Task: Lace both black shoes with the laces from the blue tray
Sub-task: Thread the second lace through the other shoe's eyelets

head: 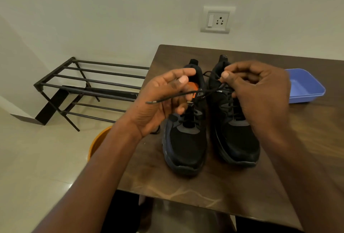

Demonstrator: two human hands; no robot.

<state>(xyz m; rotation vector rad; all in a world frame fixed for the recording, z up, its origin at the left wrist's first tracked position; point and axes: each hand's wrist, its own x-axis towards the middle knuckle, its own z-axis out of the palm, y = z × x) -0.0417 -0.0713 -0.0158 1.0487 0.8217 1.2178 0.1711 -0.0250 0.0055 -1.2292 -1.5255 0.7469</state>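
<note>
Two black shoes stand side by side on the brown table (186, 188), toes toward me. The right shoe (236, 145) has black lace crossing its eyelets; the left shoe (186, 147) shows lace low on its tongue and an orange insole. My left hand (158, 106) hovers over the left shoe's opening, fingers curled round a black lace (173, 97) whose tip sticks out to the left. That lace runs right to the top of the right shoe. There my right hand (258, 91) pinches a loop of lace between thumb and forefinger. The blue tray (307, 87) looks empty.
The tray sits at the table's right, behind my right hand. A black metal shoe rack (89, 87) stands on the floor to the left. An orange round object (96, 143) shows under the table's left edge. A wall socket (216, 19) is behind.
</note>
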